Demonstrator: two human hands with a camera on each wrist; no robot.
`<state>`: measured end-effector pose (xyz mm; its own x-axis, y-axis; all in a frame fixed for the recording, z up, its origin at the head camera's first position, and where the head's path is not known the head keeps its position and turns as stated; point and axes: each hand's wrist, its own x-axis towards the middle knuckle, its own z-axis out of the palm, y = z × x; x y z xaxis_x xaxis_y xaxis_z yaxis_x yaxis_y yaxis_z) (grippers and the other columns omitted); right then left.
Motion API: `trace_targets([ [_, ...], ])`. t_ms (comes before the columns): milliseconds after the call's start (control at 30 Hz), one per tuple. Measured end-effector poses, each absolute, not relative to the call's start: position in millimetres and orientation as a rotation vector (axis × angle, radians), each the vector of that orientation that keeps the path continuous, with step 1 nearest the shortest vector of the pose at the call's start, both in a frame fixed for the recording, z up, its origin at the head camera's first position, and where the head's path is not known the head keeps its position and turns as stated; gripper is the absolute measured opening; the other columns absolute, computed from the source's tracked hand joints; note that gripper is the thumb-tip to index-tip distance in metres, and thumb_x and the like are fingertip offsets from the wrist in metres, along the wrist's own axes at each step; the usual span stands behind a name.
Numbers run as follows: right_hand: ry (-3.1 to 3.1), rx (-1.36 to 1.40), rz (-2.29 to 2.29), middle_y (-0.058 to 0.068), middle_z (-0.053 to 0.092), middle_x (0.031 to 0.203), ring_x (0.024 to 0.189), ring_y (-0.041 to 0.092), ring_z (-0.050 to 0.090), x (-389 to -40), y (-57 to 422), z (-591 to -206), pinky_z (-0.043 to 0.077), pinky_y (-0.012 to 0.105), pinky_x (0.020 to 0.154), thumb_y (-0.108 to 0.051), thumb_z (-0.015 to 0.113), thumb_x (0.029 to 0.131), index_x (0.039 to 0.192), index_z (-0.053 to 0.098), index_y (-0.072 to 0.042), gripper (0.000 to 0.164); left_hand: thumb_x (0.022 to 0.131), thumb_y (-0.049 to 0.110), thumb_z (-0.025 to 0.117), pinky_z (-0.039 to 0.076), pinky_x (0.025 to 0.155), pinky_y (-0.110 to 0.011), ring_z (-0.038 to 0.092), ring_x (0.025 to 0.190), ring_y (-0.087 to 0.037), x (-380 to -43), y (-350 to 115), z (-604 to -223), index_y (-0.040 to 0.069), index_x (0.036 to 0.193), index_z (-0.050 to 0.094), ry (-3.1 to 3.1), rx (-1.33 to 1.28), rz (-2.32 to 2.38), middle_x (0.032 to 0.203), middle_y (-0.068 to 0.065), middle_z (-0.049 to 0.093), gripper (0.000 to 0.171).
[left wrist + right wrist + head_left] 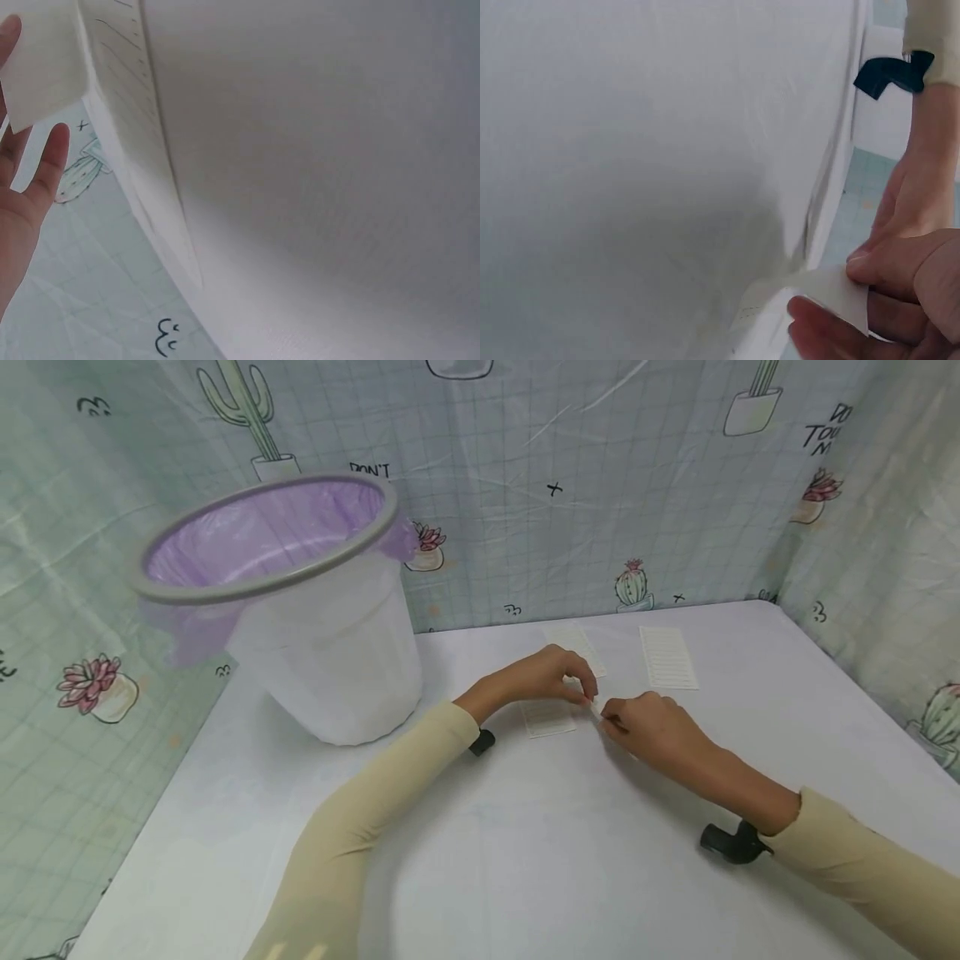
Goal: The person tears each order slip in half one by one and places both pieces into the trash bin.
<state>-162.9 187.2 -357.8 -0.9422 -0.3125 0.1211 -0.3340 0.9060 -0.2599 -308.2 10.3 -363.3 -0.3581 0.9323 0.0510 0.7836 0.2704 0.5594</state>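
Both hands meet over the back middle of the table at a small white paper sheet [596, 711], seen nearly edge-on in the head view. My left hand [542, 677] pinches its far end, while my right hand [654, 731] grips the near end between thumb and fingers. In the right wrist view the sheet [836, 289] looks plain white between the right hand's thumb and fingers [922, 296]. The left wrist view shows the sheet [45, 67] raised beside a ruled paper [131, 97]. Under the left hand lies another lined paper [547, 717].
Lined papers lie behind the hands, one [576, 646] at the back and one [667, 658] to its right. A white bin [337, 652] with a purple liner [262, 539] stands at the left. A cactus-print curtain [495, 510] surrounds the white table [525, 860].
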Motion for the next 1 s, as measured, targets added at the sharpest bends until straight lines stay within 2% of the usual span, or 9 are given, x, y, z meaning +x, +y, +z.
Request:
trace_targets([
  [100, -2.936, 0.501, 0.405, 0.004, 0.072, 0.078, 0.057, 0.013, 0.051, -161.8, 192.8, -353.7, 0.043, 0.027, 0.05, -0.006, 0.073, 0.092, 0.099, 0.077, -0.003, 0.009, 0.091, 0.014, 0.078, 0.046, 0.097, -0.018, 0.064, 0.102, -0.003, -303.7, 6.5, -359.9, 0.014, 0.098, 0.078, 2.273, 1.553, 0.795, 0.1, 0.007, 0.075, 0.007],
  [200, -2.856, 0.531, 0.384, 0.007, 0.076, 0.084, 0.061, 0.015, 0.061, -162.1, 199.4, -350.1, 0.051, 0.032, 0.054, -0.007, 0.075, 0.091, 0.097, 0.078, -0.005, 0.007, 0.092, 0.013, 0.077, 0.051, 0.095, -0.025, 0.065, 0.099, -0.002, -297.8, 1.9, -356.5, 0.012, 0.099, 0.078, 2.27, 1.547, 0.909, 0.1, 0.006, 0.075, 0.007],
  [300, -2.754, 0.58, 0.383, 0.01, 0.078, 0.089, 0.07, 0.021, 0.071, -163.4, 205.4, -347.4, 0.058, 0.04, 0.062, -0.007, 0.077, 0.089, 0.097, 0.079, -0.005, 0.009, 0.093, 0.014, 0.076, 0.054, 0.092, -0.034, 0.066, 0.098, -0.002, -291.6, -2.1, -354.6, 0.01, 0.1, 0.078, 2.27, 1.572, 1.044, 0.101, 0.004, 0.075, 0.008],
  [367, -2.685, 0.603, 0.404, 0.012, 0.078, 0.091, 0.077, 0.026, 0.074, -165.0, 208.7, -346.2, 0.059, 0.043, 0.066, -0.007, 0.077, 0.089, 0.098, 0.079, -0.004, 0.01, 0.093, 0.015, 0.076, 0.054, 0.09, -0.036, 0.065, 0.096, -0.001, -287.3, -4.3, -353.3, 0.01, 0.1, 0.078, 2.286, 1.587, 1.117, 0.1, 0.003, 0.075, 0.008],
  [533, -2.523, 0.662, 0.533, 0.01, 0.077, 0.091, 0.085, 0.03, 0.074, -169.0, 215.3, -344.5, 0.06, 0.046, 0.07, -0.002, 0.08, 0.085, 0.098, 0.079, -0.004, 0.012, 0.094, 0.016, 0.076, 0.054, 0.085, -0.031, 0.065, 0.091, 0.0, -276.3, -8.8, -348.5, 0.012, 0.099, 0.077, 2.33, 1.548, 1.228, 0.098, 0.004, 0.076, 0.007],
  [833, -2.433, 0.727, 0.63, 0.004, 0.077, 0.091, 0.084, 0.026, 0.073, -170.0, 218.2, -343.0, 0.06, 0.044, 0.067, -0.002, 0.081, 0.085, 0.097, 0.078, -0.008, 0.014, 0.094, 0.02, 0.076, 0.054, 0.083, -0.022, 0.067, 0.093, 0.002, -257.9, -16.3, -337.0, 0.012, 0.1, 0.079, 2.417, 1.462, 1.289, 0.097, 0.004, 0.077, 0.011],
  [1000, -2.41, 0.755, 0.623, -0.001, 0.077, 0.086, 0.074, 0.016, 0.072, -168.4, 216.3, -336.6, 0.059, 0.039, 0.063, -0.003, 0.082, 0.084, 0.095, 0.079, -0.011, 0.014, 0.094, 0.019, 0.075, 0.055, 0.078, -0.022, 0.068, 0.09, 0.003, -248.8, -23.1, -331.2, 0.012, 0.1, 0.079, 2.416, 1.468, 1.382, 0.097, 0.005, 0.077, 0.01],
])
